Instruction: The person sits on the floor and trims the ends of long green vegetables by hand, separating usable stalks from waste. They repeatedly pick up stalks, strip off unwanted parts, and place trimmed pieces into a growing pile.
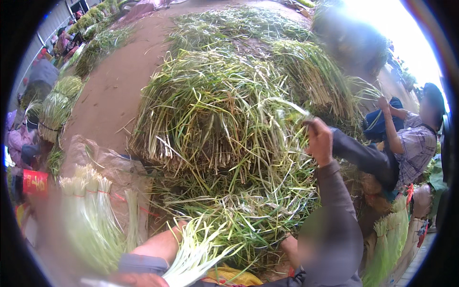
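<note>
My left hand point(141, 280), at the bottom edge and partly cut off, holds a loose bunch of pale, yellow-tipped stalks point(193, 251) that fans out over my lap. My right hand point(319, 140) reaches forward in a dark sleeve, its fingers closed on a long leafy stalk point(292, 104) blurred by motion. Just left of that hand stands a big heap of green and yellowing leafy stalks point(215, 107). Loose green leaves and trimmings point(247, 219) lie between the heap and me, around my bare lower legs point(156, 247).
Tied bunches of cleaned pale stalks point(93, 208) stand on a plastic sheet point(140, 172) at left; more bunches point(389, 236) are at right. A seated person point(416, 140) handles stalks at right, one leg reaching towards my right hand. Yellow sacking point(233, 276) lies beneath me.
</note>
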